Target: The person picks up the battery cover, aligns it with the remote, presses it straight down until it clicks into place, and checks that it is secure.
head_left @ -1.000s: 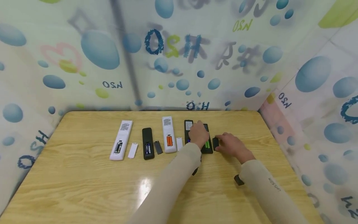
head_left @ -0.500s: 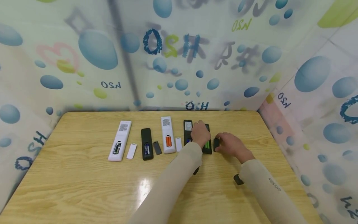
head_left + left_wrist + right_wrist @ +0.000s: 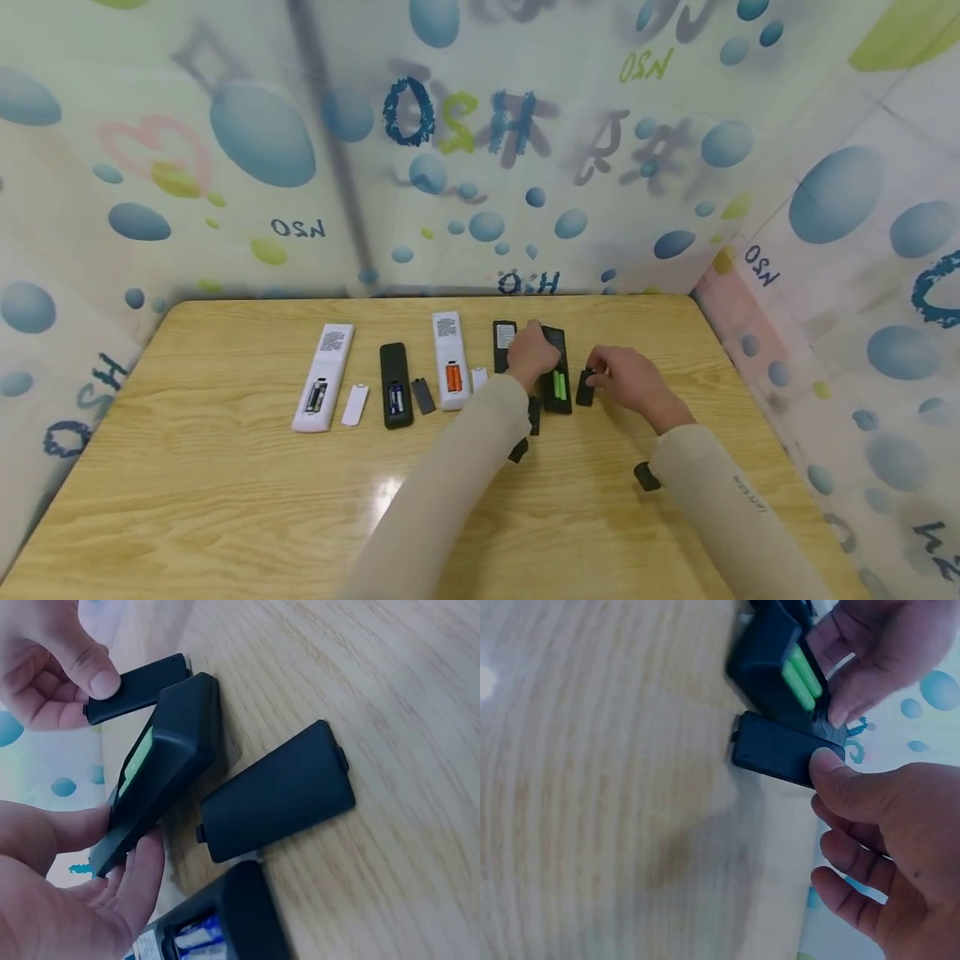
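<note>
My left hand (image 3: 532,354) grips a black remote control (image 3: 180,724) by one end, thumb on one side and fingers on the other. The remote is tilted, its battery bay uncovered, with green batteries (image 3: 802,677) inside. To its right, my right hand (image 3: 630,379) pinches a black battery cover (image 3: 776,750) at one end between thumb and fingers. The cover is held close beside the remote. Another black battery cover (image 3: 277,791) lies on the table left of the held remote, next to a second black remote (image 3: 504,335) with blue batteries, partly hidden by my left hand.
Left along the wooden table (image 3: 225,483) lie a white remote (image 3: 448,333) with orange batteries, a black remote (image 3: 392,367) and another white remote (image 3: 332,350), all uncovered. Their loose covers, like the white cover (image 3: 356,405), lie beside them. A patterned curtain (image 3: 487,192) stands behind the table.
My right hand has drawn slightly up and right, now pinching the battery cover by its end. The remote in my left hand has shifted and tilted, showing more of it.
</note>
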`<state>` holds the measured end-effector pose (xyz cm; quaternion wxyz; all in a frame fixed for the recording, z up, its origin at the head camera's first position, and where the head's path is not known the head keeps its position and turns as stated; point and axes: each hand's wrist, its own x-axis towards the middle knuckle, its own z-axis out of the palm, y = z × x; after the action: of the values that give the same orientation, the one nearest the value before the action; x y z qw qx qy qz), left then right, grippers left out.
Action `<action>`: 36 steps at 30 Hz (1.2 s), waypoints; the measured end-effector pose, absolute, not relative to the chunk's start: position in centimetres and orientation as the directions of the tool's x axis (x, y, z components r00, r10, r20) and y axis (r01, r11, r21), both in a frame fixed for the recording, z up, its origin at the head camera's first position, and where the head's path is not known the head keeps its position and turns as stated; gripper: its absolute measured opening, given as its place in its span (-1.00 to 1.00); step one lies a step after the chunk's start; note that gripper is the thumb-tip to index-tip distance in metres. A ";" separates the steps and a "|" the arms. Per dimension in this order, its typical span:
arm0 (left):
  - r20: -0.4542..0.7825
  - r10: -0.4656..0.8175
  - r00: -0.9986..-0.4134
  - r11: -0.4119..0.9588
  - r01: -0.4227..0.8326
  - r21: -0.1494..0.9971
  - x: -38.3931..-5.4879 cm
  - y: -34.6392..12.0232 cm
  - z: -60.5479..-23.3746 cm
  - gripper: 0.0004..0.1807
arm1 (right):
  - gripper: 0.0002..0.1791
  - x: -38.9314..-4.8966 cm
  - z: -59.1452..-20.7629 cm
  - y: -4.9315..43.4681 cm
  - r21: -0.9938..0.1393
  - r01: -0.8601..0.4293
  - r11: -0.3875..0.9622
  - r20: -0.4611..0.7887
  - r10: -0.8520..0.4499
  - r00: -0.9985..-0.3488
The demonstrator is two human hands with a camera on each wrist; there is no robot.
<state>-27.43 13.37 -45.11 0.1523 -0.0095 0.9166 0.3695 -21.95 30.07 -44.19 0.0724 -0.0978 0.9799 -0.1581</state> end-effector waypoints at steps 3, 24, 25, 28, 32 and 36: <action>-0.290 0.131 -0.948 0.654 -0.137 0.744 -27.2 12.8 -44.9 -0.33 | -0.86 -21.9 -43.6 30.4 -0.342 -0.189 0.921 -0.090 -0.232 -0.969; -0.199 0.331 -0.922 0.335 -0.082 0.939 -25.2 9.8 -44.1 -0.27 | -0.91 -20.5 -39.7 30.0 -0.445 -0.283 0.849 -0.030 -0.330 -0.943; -0.196 0.345 -0.918 0.326 -0.078 0.942 -25.1 9.7 -44.2 -0.28 | -0.92 -20.4 -39.7 29.8 -0.450 -0.291 0.844 -0.025 -0.338 -0.941; -0.185 0.370 -0.911 0.311 -0.066 0.948 -24.7 9.6 -44.3 -0.31 | -0.95 -20.2 -39.9 29.2 -0.455 -0.305 0.837 -0.014 -0.349 -0.937; -0.178 0.389 -0.904 0.294 -0.061 0.954 -24.4 9.6 -44.7 -0.33 | -0.96 -20.1 -40.3 28.6 -0.465 -0.313 0.828 -0.012 -0.359 -0.933; -0.183 0.387 -0.904 0.294 -0.067 0.953 -24.2 9.6 -45.1 -0.36 | -0.95 -20.0 -40.8 28.0 -0.477 -0.312 0.822 -0.022 -0.366 -0.930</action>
<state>-24.24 9.61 -45.13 0.1943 0.1025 0.7806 0.5852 -19.97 28.04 -40.78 0.0562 -0.1779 0.9528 -0.2396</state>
